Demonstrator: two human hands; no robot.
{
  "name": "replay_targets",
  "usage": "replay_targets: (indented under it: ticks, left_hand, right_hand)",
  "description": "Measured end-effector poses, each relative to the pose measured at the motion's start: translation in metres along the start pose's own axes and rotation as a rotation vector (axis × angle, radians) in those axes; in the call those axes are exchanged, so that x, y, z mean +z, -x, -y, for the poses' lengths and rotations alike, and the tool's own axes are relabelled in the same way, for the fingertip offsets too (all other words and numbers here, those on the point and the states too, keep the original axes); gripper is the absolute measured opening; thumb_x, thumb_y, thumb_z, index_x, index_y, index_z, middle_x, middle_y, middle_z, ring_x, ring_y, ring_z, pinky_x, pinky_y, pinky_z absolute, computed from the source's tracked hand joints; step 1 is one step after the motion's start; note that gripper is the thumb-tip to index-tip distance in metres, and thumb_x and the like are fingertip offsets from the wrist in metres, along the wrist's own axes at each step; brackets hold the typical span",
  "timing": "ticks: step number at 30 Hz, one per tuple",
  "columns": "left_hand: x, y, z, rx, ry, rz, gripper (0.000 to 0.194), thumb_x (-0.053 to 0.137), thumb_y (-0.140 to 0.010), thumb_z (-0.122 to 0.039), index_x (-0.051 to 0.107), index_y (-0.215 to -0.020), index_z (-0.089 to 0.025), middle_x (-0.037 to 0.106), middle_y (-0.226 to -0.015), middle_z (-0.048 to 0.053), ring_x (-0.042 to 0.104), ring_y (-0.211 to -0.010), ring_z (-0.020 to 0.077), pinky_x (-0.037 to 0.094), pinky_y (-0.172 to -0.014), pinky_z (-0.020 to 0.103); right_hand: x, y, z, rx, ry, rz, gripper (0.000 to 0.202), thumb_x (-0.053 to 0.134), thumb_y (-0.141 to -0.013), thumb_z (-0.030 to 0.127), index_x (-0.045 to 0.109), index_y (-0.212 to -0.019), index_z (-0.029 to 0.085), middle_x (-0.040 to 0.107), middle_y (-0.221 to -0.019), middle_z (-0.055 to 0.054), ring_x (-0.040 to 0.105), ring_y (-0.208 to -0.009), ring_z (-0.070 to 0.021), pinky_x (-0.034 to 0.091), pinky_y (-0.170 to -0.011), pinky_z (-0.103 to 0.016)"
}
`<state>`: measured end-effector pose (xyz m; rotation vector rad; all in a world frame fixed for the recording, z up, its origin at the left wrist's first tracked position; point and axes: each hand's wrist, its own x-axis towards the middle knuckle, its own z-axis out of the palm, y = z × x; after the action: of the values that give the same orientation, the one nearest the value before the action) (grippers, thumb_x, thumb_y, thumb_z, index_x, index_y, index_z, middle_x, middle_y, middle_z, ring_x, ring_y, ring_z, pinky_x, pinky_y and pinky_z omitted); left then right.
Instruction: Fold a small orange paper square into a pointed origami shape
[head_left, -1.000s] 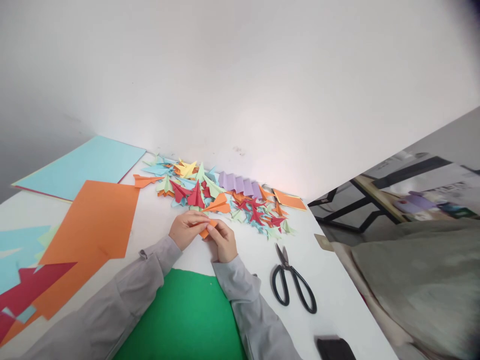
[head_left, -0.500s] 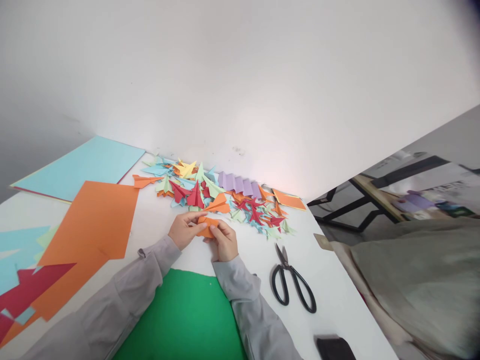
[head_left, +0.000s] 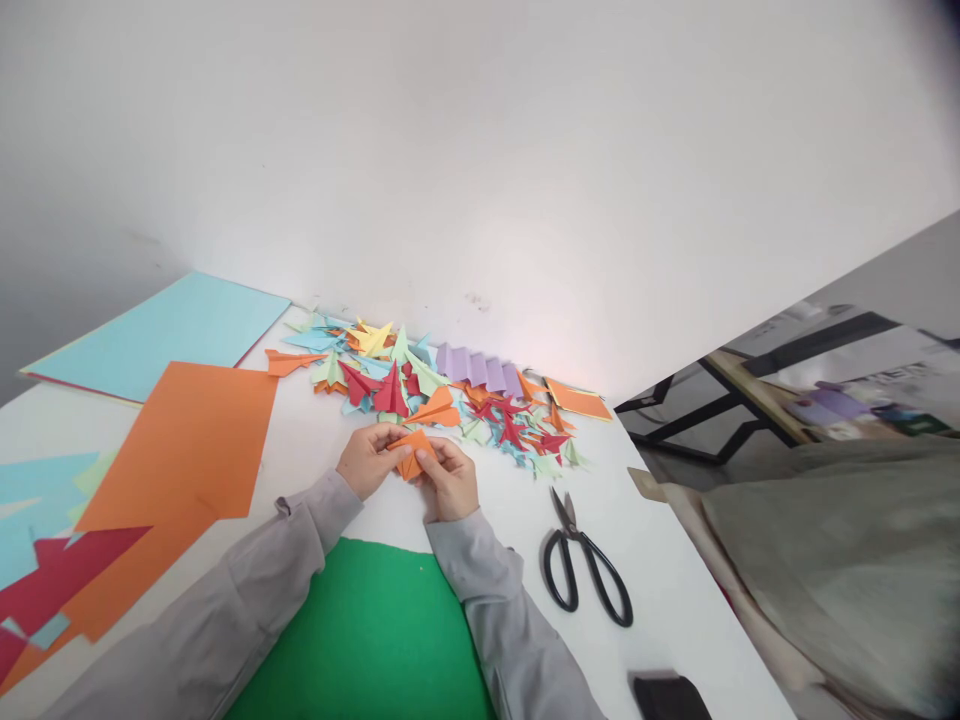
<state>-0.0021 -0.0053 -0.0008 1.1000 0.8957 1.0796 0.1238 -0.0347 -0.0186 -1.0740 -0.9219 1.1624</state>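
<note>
A small folded piece of orange paper (head_left: 410, 456) is held up between my two hands, with crease lines and a pointed top edge showing. My left hand (head_left: 367, 460) pinches its left side between thumb and fingers. On the other side, my right hand (head_left: 451, 480) grips it with the thumb on the front face; its other fingers are partly hidden behind. Just beyond my hands lies a heap of small folded paper planes, among them an orange paper plane (head_left: 435, 408) and a red one (head_left: 391, 392). Beneath my forearms is a green sheet (head_left: 367, 630).
Black-handled scissors (head_left: 574, 550) lie partly open on the right. A purple pleated paper (head_left: 480, 369) stands by the wall. Orange sheets (head_left: 187, 430), a light blue sheet (head_left: 172, 330) and scraps cover the left side. A dark object (head_left: 670, 695) sits at the front; a person's clothing (head_left: 832, 540) shows at right.
The orange paper has been turned or refolded: its plain face has given way to a creased, pointed shape. Both hands have shifted only slightly, and the right thumb has moved a little.
</note>
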Motion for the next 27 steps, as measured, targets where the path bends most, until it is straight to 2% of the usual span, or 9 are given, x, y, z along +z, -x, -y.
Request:
replay_targets:
  ticks: [12,20,27]
  left_hand:
    - [0.001,0.002,-0.004,-0.067,0.031,-0.008,0.031,0.074,-0.050,-0.033,0.061,-0.068,-0.012,0.063,-0.060,0.001,0.059,-0.052,0.0140,0.049,-0.042,0.024]
    - [-0.002,0.001,-0.006,-0.189,0.103,-0.028,0.031,0.076,-0.048,-0.028,0.067,-0.071,-0.009,0.065,-0.060,0.003,0.060,-0.052,0.0150,0.051,-0.042,0.027]
    - [-0.001,0.001,-0.005,-0.231,0.161,-0.045,0.028,0.077,-0.044,-0.022,0.070,-0.069,-0.010,0.064,-0.058,0.004,0.058,-0.050,0.0151,0.049,-0.040,0.027]
  right_hand:
    - [0.001,0.001,0.001,-0.029,0.021,-0.034,0.020,0.072,-0.061,0.031,0.070,-0.074,0.017,0.065,-0.054,0.000,0.050,-0.038,-0.0100,0.039,-0.037,-0.023]
    - [-0.003,-0.002,-0.007,-0.007,-0.033,-0.090,0.024,0.075,-0.056,0.029,0.071,-0.077,0.019,0.066,-0.055,0.000,0.049,-0.038,-0.0103,0.039,-0.036,-0.024]
    - [-0.004,-0.002,-0.007,-0.007,-0.041,-0.097,0.019,0.074,-0.054,0.023,0.072,-0.073,0.021,0.062,-0.051,0.001,0.050,-0.044,-0.0114,0.042,-0.041,-0.025]
